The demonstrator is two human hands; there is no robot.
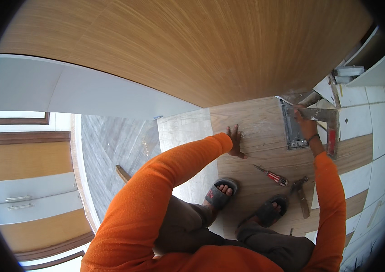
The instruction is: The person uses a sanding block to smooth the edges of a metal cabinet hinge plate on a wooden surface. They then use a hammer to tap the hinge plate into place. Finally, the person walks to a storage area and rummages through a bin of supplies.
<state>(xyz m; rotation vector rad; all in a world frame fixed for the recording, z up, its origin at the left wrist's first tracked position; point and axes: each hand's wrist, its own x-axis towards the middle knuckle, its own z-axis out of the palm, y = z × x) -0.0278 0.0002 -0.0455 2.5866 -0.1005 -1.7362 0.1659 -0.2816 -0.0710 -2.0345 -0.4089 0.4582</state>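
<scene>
My left hand rests with fingers apart on the wood-grain floor boards, near the middle. My right hand has curled fingers over a metal piece beside a grey rectangular metal fitting; exactly what it grips is unclear. Just right of it is an L-shaped metal square with a red part. A screwdriver with red and white handle lies between my hands, lower down. A hammer lies right of that, beside my sandaled foot.
A tall wooden panel with a white edge fills the top. Drawer fronts stand at left. A wooden piece lies on grey flooring. At right are white tiles and a shelf with objects.
</scene>
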